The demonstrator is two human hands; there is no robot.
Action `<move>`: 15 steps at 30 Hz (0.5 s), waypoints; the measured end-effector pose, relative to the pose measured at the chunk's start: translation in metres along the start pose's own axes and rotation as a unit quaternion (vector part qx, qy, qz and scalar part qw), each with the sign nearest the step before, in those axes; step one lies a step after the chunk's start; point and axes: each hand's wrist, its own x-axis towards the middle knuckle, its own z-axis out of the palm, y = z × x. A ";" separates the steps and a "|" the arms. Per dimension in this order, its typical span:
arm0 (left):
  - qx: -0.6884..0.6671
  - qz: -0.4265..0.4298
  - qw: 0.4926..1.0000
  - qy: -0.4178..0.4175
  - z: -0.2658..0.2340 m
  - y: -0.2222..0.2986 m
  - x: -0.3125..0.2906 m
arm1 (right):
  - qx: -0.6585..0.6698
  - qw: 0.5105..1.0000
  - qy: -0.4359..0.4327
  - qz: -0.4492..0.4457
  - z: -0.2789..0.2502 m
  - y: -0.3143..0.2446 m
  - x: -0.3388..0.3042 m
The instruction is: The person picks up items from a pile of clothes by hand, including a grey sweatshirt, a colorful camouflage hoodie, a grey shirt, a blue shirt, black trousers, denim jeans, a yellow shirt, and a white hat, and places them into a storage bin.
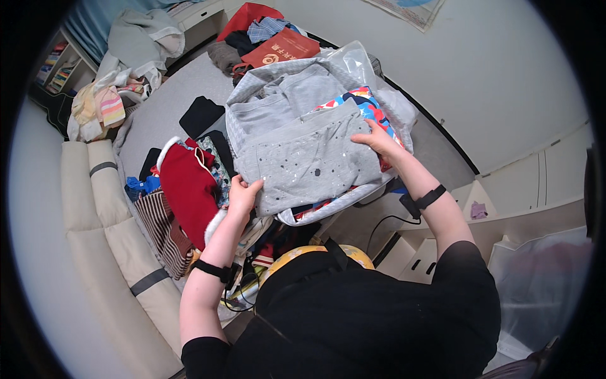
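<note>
My left hand [244,197] pinches the lower left corner of a folded grey garment [303,165] speckled with black and white spots. At its upper right edge, my right hand [380,140] grips the same garment with thumb and fingers. The garment lies spread flat over an open, pale patterned fabric storage bag [237,114]. Inside that bag, more folded grey clothing [278,101] shows behind it. A red, blue and white patterned cloth [369,107] sticks out beside my right hand. What lies directly beneath the speckled garment is hidden.
Left of the bag lie a red garment with white fluffy trim [186,186], a striped brown garment [163,224] and folded black cloth [202,115]. Red bags [281,49] stand behind. A cream padded bed rail [120,221] runs along the left; drawers [420,262] stand at right.
</note>
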 end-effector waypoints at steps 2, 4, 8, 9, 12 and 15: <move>0.023 0.041 0.999 0.028 0.002 0.004 -0.005 | 0.003 0.996 -0.065 -0.061 0.000 -0.006 0.001; 0.024 0.066 0.997 0.018 0.006 0.022 -0.019 | -0.038 0.990 -0.015 -0.138 -0.001 -0.009 0.001; -0.095 0.161 0.982 -0.038 0.010 0.037 -0.022 | -0.096 0.959 -0.005 -0.267 -0.005 -0.035 0.003; -0.103 0.183 0.977 -0.046 0.011 0.047 -0.020 | -0.059 0.963 -0.031 -0.261 -0.012 -0.044 0.004; -0.129 0.197 0.971 -0.038 0.012 0.081 -0.009 | -0.055 0.961 -0.038 -0.267 -0.032 -0.079 0.017; -0.099 0.236 0.966 0.020 0.005 0.109 0.017 | -0.009 0.951 -0.041 -0.305 -0.040 -0.107 0.052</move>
